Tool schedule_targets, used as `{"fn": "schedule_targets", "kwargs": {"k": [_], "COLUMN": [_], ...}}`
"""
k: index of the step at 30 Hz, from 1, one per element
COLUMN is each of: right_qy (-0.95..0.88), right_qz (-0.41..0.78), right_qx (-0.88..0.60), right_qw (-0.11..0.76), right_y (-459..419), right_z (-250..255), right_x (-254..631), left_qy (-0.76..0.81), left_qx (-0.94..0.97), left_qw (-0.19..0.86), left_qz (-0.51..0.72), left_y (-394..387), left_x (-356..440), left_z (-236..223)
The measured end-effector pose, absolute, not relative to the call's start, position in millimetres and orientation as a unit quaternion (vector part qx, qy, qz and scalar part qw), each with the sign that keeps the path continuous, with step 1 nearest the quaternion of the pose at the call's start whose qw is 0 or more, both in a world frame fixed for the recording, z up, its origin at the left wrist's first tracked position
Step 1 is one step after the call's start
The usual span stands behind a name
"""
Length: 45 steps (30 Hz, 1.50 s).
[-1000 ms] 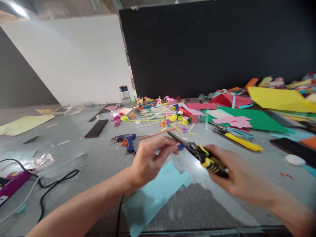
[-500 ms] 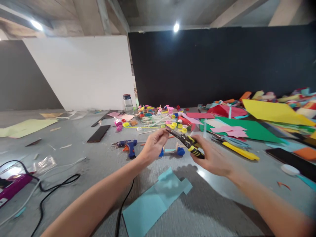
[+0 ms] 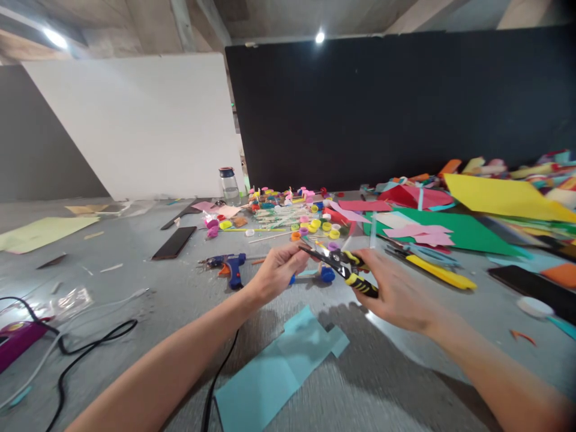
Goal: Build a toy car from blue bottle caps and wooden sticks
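My right hand [image 3: 396, 291] grips black pliers with yellow-and-black handles [image 3: 348, 273], their jaws pointing left toward my left hand. My left hand [image 3: 275, 270] is closed in a pinch right at the jaw tips, holding something thin that I cannot make out. Just beyond the hands, a small toy axle with blue bottle-cap wheels [image 3: 326, 274] lies on the grey table. A light blue paper piece [image 3: 279, 369] lies on the table below my hands.
A blue glue gun [image 3: 229, 264] lies left of my hands, a black phone [image 3: 174, 242] farther left. Coloured bottle caps and sticks [image 3: 297, 213] are heaped behind. Coloured paper sheets [image 3: 450, 228] and a yellow cutter [image 3: 441, 273] lie right. Black cables [image 3: 81, 351] run at left.
Both hands have moved away from me and stayed together, pliers tips at the left fingers. The view tilted up and then slightly down again.
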State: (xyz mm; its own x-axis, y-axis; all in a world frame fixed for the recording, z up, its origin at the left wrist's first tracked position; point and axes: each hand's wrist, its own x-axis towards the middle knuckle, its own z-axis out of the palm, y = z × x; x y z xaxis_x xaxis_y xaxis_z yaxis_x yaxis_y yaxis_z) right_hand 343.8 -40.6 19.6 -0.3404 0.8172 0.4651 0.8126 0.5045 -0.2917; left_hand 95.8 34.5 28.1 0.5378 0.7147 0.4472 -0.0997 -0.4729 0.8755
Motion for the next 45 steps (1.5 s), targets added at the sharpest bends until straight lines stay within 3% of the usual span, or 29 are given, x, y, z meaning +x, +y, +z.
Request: {"fn": "schedule_targets", "kwargs": {"k": [7,16,25,34,45], "right_qy": [-0.813,-0.817,-0.819,-0.800,-0.797], "right_qz": [0.079,0.033,0.060,-0.008,0.073], "right_qx": [-0.500,-0.505,-0.504,-0.551,-0.534], "right_qw": [0.289,0.276,0.269,0.238,0.273], "right_y": [-47,-49,-49,-52,-53], "right_z": [22,20,14,21,24], "right_x": [344,344,343,338,330], "left_qy": [0.203,0.200,0.192,0.206,0.207], "left_qx": [0.746,0.727,0.717,0.699,0.706], "left_qw": [0.491,0.508,0.507,0.500,0.471], "left_qz": [0.402,0.416,0.438,0.467,0.486], "left_y": [33,30,24,20,26], "left_x": [93,99,100,105,102], "left_z": [27,28,28,27,19]}}
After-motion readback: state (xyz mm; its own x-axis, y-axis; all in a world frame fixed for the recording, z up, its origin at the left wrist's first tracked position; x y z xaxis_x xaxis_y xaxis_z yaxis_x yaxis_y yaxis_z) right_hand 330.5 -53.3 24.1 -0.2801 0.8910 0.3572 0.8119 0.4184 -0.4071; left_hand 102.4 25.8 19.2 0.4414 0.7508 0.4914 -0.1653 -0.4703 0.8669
